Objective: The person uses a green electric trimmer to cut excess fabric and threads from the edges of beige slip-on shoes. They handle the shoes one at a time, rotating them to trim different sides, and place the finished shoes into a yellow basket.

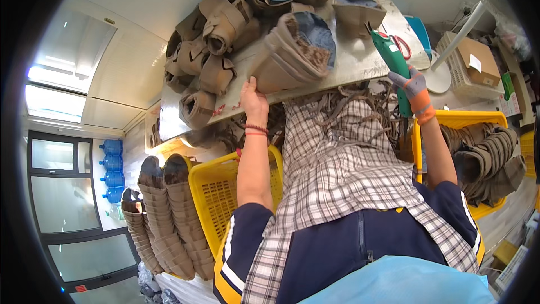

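Observation:
At the table's near edge, my bare left hand (254,100) grips the lower left end of a brown, fur-lined boot upper (278,59). Its thumb shows, while the other fingers are mostly hidden. The piece lies on its side, with grey-blue and brown lining showing at its right end. My right hand (415,91), in a grey and orange glove, is closed around green electric scissors (392,55). Their dark tip points up and away, to the right of the boot upper and apart from it. Red-handled scissors (404,48) lie on the table behind the green tool.
More boot uppers (222,25) are piled on the table (360,65) at left and back. Brown scraps (377,101) hang around its near edge. A yellow basket (219,191) stands left, another (472,118) right holding uppers. Stacked uppers (174,219) stand lower left; a fan (458,34) stands right.

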The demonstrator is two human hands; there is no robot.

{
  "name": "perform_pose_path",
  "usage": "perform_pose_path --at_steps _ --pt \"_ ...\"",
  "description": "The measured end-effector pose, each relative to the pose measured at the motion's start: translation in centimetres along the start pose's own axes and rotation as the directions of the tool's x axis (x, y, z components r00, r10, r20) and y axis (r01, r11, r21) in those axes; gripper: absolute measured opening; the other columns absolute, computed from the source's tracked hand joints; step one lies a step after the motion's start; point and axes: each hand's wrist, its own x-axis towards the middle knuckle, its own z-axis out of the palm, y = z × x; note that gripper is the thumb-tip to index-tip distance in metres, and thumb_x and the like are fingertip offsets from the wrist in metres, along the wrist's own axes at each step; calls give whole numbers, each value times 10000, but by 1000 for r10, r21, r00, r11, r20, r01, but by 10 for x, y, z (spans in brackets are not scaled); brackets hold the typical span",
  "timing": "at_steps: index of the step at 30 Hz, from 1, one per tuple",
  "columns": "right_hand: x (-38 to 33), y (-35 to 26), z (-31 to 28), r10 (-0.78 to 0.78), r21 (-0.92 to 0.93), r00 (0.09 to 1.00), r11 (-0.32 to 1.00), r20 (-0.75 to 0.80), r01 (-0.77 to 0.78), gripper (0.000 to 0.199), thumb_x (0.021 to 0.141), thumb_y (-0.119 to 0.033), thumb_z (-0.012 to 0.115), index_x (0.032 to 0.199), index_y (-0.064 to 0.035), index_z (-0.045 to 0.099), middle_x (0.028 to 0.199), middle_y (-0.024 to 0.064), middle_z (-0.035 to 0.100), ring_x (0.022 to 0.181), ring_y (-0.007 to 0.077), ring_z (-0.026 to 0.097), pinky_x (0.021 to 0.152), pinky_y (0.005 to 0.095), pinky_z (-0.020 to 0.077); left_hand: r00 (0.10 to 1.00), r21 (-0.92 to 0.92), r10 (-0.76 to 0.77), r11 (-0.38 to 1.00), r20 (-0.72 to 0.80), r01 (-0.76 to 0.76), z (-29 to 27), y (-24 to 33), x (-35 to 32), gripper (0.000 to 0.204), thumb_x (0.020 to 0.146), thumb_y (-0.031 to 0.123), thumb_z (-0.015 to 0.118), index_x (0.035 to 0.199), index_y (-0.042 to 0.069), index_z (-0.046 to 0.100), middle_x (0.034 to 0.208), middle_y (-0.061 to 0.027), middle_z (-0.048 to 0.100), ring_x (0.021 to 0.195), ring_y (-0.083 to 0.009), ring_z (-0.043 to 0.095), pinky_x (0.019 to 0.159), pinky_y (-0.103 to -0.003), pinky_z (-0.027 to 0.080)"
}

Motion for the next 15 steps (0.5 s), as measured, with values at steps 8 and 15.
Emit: perform_pose_path --at_steps 8,15 --pt "-3 22 -3 19 82 999 996 37 -22 420 775 -244 775 1049 6 580 695 50 618 566 116 588 501 244 449 933 278 149 959 -326 -56 8 19 -4 122 944 60 487 1034 31 565 989 -55 615 895 -165 578 800 -325 479" --pt "-26 27 -38 33 356 998 935 -60 -9 265 849 -271 692 902 -50 556 640 38 580 509 139 548 477 261 433 950 -302 24 950 311 74 200 47 -45 169 890 8 520 1027 -42 604 966 -177 659 929 -272 642 892 -402 515"
